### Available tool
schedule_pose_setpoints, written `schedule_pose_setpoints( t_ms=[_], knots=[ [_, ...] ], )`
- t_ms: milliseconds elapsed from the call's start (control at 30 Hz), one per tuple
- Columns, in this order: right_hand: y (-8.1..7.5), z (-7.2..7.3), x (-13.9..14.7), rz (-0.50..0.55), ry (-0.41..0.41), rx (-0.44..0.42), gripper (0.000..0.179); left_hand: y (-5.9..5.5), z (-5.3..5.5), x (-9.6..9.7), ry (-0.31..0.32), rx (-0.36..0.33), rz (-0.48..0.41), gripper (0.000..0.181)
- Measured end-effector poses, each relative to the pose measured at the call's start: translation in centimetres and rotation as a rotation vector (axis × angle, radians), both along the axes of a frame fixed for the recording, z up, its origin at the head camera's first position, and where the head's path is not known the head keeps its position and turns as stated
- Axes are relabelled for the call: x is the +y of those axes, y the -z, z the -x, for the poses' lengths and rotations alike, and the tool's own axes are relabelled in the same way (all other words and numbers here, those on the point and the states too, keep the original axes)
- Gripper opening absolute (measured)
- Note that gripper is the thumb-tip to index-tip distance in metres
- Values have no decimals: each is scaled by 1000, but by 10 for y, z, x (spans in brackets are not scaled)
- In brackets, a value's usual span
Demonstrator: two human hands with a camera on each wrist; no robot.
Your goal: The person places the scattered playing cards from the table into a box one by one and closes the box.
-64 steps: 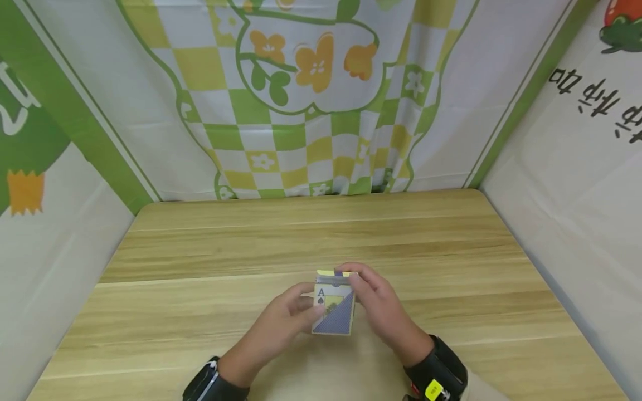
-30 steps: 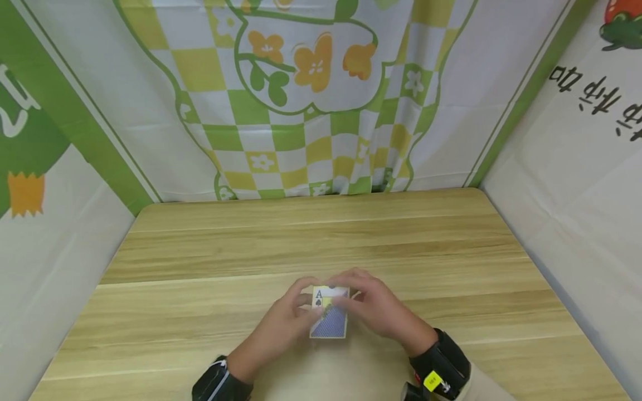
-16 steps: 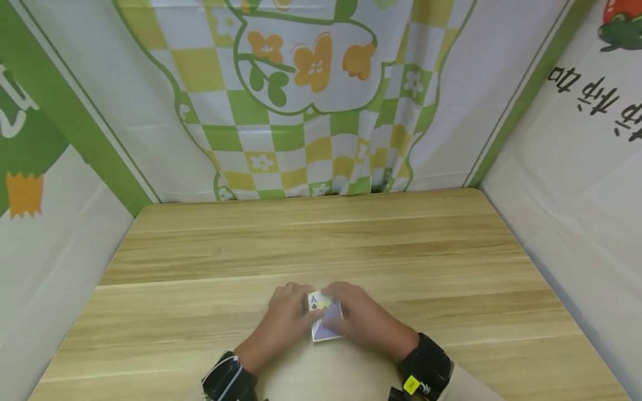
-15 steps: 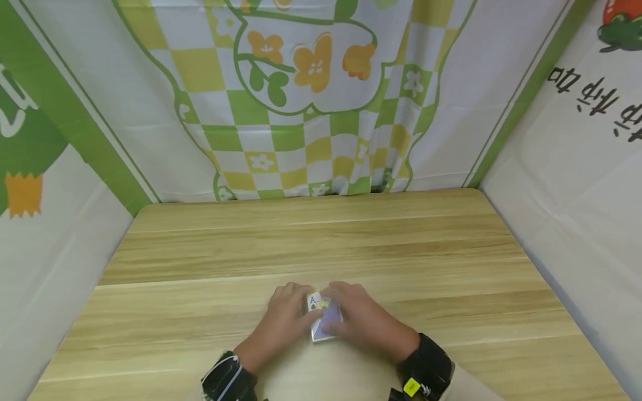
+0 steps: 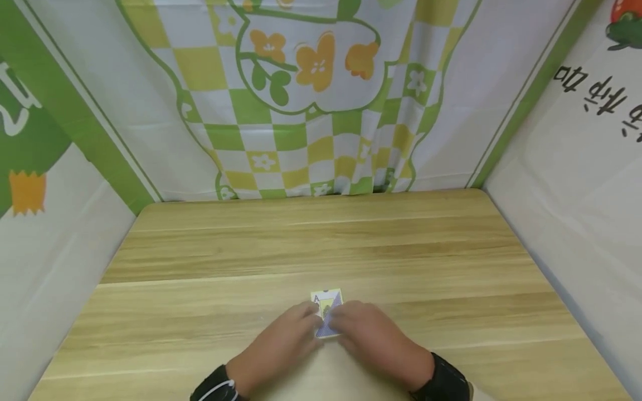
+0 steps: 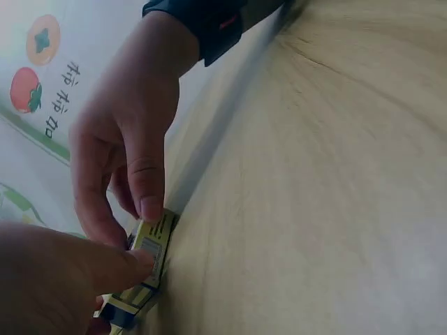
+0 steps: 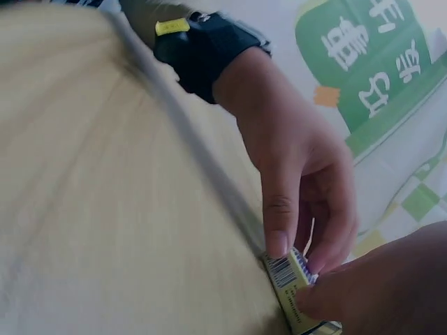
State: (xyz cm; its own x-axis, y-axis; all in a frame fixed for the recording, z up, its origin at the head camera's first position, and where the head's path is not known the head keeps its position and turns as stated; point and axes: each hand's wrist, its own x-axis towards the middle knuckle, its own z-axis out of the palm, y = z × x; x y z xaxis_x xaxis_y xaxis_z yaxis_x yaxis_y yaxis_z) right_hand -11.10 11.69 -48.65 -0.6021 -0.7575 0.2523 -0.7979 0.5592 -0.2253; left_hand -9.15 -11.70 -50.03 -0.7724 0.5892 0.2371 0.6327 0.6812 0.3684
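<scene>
A playing-card box (image 5: 327, 303) with an ace-of-spades corner and a blue patterned half lies face up near the middle front of the table. My left hand (image 5: 283, 342) and right hand (image 5: 378, 340) hold its near part from either side, their fingers over the top face. In the left wrist view, the right hand (image 6: 129, 139) has its thumb against the box's yellow narrow side (image 6: 159, 241), and the left hand (image 6: 56, 269) reaches in close by. Barcode print faces the thumbs in the right wrist view, where the left hand (image 7: 300, 153) and right hand (image 7: 391, 286) pinch the box.
The wood-grain table (image 5: 321, 239) is bounded by a checkered green-and-yellow cloth (image 5: 311, 133) behind and white printed side walls (image 5: 577, 195). Dark bands (image 5: 218, 384) sit on both wrists.
The box's top flap, raised at first, has been folded down. The box has come down to the table and straightened, and both hands have slid from its sides toward its near end.
</scene>
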Motion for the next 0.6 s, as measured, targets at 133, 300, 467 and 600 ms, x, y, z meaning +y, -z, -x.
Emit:
schedule_pose_setpoints(
  t_ms=[133,300,467,600],
  knots=[
    [4,12,8,6,80,-15,23,3,15,12,-11,38,-53,19],
    [10,42,17,66,227,-81,19,8,56,34,-56,21,-51,16],
    [19,85,23,121,375,-50,19,8,110,61,-106,52,-10,15],
    [24,118,26,153,460,-28,23,13,150,76,-140,96,14,19]
  ],
)
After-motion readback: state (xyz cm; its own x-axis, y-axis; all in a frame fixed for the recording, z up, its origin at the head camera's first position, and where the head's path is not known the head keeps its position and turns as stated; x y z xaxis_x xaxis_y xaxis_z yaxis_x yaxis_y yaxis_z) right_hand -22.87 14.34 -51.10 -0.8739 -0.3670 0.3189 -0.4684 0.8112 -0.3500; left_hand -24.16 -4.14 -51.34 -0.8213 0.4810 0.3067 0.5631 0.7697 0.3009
